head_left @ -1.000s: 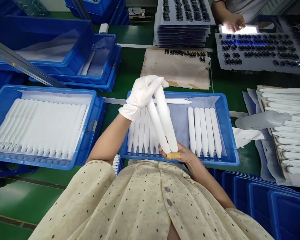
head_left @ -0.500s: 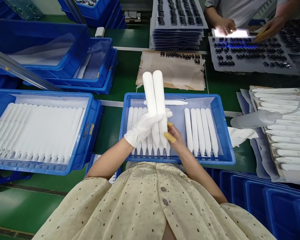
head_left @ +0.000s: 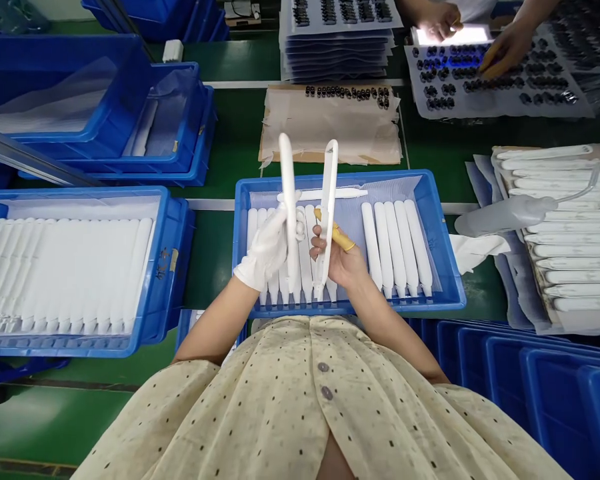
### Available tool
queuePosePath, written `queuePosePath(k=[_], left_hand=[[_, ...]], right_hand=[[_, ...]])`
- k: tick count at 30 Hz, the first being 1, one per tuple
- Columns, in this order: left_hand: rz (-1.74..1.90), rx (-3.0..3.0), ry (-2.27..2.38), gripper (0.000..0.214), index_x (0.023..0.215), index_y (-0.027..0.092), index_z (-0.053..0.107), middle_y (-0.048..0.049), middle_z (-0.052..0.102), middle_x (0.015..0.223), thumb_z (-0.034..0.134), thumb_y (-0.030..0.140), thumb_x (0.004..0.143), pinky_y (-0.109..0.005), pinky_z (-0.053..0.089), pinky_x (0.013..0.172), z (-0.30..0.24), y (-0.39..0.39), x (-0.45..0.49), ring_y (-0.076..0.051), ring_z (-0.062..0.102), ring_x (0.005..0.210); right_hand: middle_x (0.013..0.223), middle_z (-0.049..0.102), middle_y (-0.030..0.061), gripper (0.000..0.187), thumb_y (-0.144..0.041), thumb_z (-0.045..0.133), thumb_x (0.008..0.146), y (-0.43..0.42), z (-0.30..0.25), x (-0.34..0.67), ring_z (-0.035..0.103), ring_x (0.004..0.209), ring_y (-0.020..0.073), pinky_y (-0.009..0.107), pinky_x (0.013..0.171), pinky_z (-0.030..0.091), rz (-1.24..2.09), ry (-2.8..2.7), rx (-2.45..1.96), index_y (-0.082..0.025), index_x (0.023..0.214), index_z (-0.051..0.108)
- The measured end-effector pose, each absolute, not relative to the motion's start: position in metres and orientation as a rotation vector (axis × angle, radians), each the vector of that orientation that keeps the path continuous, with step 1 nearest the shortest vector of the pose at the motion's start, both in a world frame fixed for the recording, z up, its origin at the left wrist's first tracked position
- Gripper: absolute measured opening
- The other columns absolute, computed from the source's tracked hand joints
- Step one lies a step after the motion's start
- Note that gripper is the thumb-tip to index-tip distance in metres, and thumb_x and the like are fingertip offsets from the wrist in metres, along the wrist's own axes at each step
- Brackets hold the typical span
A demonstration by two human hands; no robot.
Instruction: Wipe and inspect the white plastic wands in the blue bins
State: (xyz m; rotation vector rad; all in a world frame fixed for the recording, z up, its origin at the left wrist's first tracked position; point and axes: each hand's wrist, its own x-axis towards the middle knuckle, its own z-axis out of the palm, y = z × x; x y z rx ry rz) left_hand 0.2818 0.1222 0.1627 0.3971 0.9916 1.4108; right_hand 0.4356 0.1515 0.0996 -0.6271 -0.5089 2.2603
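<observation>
My left hand (head_left: 269, 250), in a white glove, is closed around a long white plastic handle-shaped part (head_left: 287, 173) that stands nearly upright. A second such part (head_left: 330, 177), turned so its hollow inner side shows, is in my right hand (head_left: 344, 257), which wears yellow finger cots. Both parts are above a blue tray (head_left: 450, 280) lined with thin white sheet. In the tray lie a row of white parts (head_left: 387, 250) on the right, more on the left partly behind my hands, and one lying crosswise (head_left: 350, 193) at the back.
At left stands a blue bin (head_left: 150, 293) full of white parts, with stacked bins (head_left: 180, 160) behind. A squeeze bottle (head_left: 505, 217) lies beside more white parts (head_left: 565, 247) at right. Across the bench, a co-worker's hands (head_left: 510, 50) are over a sheet of small black pieces (head_left: 450, 110).
The two white parts, earlier side by side in my left hand, are now apart, one in each hand and turned edge-on. The co-worker's hand has moved over the black pieces.
</observation>
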Motion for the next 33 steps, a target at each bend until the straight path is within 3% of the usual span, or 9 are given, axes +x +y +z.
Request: queuePosePath(k=[3,8,13,21,29,33], left_hand=[[1.348,0.376,0.969,0.031,0.126,0.021,0.069,-0.0004,0.069,0.081,0.07,0.037,0.1,-0.022,0.058,0.067,0.161,0.12,0.287,-0.011,0.066,0.066],[1.411,0.345,0.947,0.028,0.126,0.021,0.069,0.0009,0.069,0.086,0.071,0.025,0.098,-0.018,0.058,0.066,0.159,0.121,0.288,-0.007,0.065,0.066],[1.374,0.347,0.9,0.023,0.118,0.018,0.07,-0.0028,0.07,0.084,0.064,0.034,0.103,-0.024,0.062,0.069,0.154,0.121,0.283,-0.012,0.07,0.069],[1.344,0.389,0.945,0.015,0.104,0.019,0.067,-0.0039,0.071,0.082,0.058,0.031,0.105,-0.029,0.064,0.066,0.148,0.121,0.287,-0.017,0.074,0.072],[1.356,0.366,0.941,0.023,0.094,0.018,0.065,-0.0012,0.065,0.075,0.059,0.037,0.105,-0.022,0.056,0.057,0.138,0.122,0.285,-0.011,0.064,0.06],[1.371,0.426,0.938,0.033,0.087,0.017,0.066,0.0004,0.059,0.066,0.058,0.042,0.106,-0.02,0.052,0.055,0.134,0.121,0.286,-0.008,0.055,0.054]], right_hand=[[0.096,0.065,0.0001,0.03,-0.041,0.076,0.083,0.152,0.099,0.432,0.052,0.071,0.0092,0.024,0.069,0.059,2.295,-0.427,-0.596,-0.026,0.107,0.067],[0.104,0.068,-0.0019,0.048,-0.044,0.086,0.077,0.152,0.096,0.432,0.058,0.076,0.0089,0.02,0.062,0.058,2.204,-0.581,-0.598,-0.029,0.117,0.064],[0.109,0.068,-0.0046,0.062,-0.047,0.083,0.084,0.15,0.093,0.43,0.061,0.081,0.0087,0.021,0.064,0.056,2.126,-0.641,-0.539,-0.042,0.138,0.053],[0.112,0.067,-0.0022,0.06,-0.037,0.082,0.08,0.146,0.093,0.425,0.061,0.082,0.0124,0.026,0.065,0.055,2.113,-0.625,-0.605,-0.04,0.135,0.06],[0.121,0.065,-0.0003,0.062,-0.045,0.083,0.08,0.142,0.089,0.425,0.062,0.088,0.0144,0.03,0.075,0.058,2.051,-0.783,-0.685,-0.039,0.138,0.061],[0.137,0.062,0.0021,0.07,-0.049,0.086,0.078,0.135,0.086,0.425,0.065,0.107,0.0192,0.037,0.094,0.059,1.891,-0.956,-0.743,-0.039,0.141,0.058]])
